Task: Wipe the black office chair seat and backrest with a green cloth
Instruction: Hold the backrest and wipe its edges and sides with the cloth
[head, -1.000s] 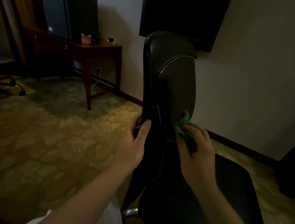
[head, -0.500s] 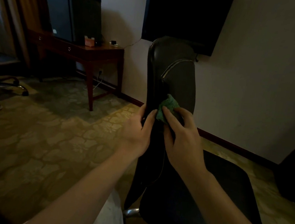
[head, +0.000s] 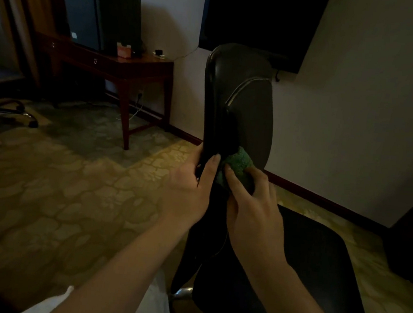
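Observation:
The black office chair stands side-on in front of me, its backrest [head: 247,102] upright and its seat [head: 315,265] spreading to the lower right. My left hand [head: 187,187] grips the backrest's near edge, thumb on the front face, fingers wrapped behind. My right hand [head: 253,210] holds a bunched green cloth [head: 237,164] and presses it against the lower front of the backrest, right beside my left thumb. Part of the cloth is hidden under my fingers.
A wooden desk [head: 133,65] with a dark monitor [head: 118,16] and a small pink box [head: 123,49] stands at the back left. A black screen [head: 262,19] hangs on the wall behind the chair. Patterned carpet [head: 61,181] covers the floor; another chair's base [head: 12,112] sits far left.
My right hand swept the cloth from the backrest's right side toward its near edge, up and then slightly down again. My left hand kept its grip on the edge.

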Motion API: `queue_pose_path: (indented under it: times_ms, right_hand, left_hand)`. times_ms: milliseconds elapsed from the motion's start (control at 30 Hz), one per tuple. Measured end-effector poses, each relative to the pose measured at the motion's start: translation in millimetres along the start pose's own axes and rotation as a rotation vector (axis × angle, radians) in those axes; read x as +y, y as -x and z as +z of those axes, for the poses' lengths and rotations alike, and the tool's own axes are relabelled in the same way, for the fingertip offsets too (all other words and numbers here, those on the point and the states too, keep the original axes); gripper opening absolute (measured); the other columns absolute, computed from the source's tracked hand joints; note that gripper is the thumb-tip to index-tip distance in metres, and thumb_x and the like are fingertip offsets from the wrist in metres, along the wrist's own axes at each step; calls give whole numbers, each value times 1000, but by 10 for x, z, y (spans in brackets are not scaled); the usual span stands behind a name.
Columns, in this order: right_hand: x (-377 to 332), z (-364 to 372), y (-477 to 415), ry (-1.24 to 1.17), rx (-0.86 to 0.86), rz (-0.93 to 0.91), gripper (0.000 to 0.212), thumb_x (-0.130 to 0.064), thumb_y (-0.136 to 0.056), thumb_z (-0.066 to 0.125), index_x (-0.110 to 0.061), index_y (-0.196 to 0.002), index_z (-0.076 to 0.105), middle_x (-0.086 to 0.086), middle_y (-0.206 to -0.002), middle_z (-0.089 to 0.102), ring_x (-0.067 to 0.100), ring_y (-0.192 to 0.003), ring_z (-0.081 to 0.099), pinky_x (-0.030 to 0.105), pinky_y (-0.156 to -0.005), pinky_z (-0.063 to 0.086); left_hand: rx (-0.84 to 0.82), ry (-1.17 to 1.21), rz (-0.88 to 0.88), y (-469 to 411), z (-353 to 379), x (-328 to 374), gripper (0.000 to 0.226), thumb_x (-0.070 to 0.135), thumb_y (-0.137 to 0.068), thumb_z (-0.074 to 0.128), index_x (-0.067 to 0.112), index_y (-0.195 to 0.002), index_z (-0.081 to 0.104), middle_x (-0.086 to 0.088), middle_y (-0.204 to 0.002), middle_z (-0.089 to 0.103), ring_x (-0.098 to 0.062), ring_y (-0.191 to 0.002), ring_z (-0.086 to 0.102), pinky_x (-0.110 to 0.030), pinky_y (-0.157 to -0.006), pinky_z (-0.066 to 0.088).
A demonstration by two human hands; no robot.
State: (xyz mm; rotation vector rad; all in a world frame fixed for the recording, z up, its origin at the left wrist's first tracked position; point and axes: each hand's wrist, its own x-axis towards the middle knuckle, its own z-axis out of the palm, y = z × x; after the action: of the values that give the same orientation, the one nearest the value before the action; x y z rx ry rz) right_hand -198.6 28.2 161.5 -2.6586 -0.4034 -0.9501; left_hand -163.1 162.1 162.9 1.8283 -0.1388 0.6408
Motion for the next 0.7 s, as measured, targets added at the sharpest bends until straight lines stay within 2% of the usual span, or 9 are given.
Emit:
queue_pose_path:
  times_ms: [233,400,567,700]
  right_hand:
    - [59,-62,-44,-114,85,-47,45,-23,-93,51,-19,-138,54,16,-138,48,30,-121,52,28,-87,47]
    - [13,-80,-160,-107,89,-74,44,-31,-96,43,-20,-137,55,16,-139,46,32,-121,51,29,-85,47]
    - [113,34,68,-74,11,-35,45,-26,-92,50,-22,-137,55,14,-140,46,32,-122,52,32,-79,52]
    - [159,91,203,-88,-4,-18,46,-25,-92,51,-22,-138,53,14,-140,46,31,-123,51,28,-80,49]
  left_hand:
    - [5,0,11,-5,7,-14,47,64,-97,39,38,-133,55,17,-104,70,-3,-95,67,-40,-80,58]
    - [22,36,50,38,18,-34,49,60,-98,41,32,-135,55,13,-104,71,-5,-92,69,-41,-74,59]
    - [42,23,59,7,32,-33,48,58,-99,42,29,-134,58,16,-105,71,2,-94,67,-33,-77,59]
    - [49,26,87,26,47,-41,46,51,-100,42,26,-135,58,17,-106,70,4,-96,66,-25,-79,57]
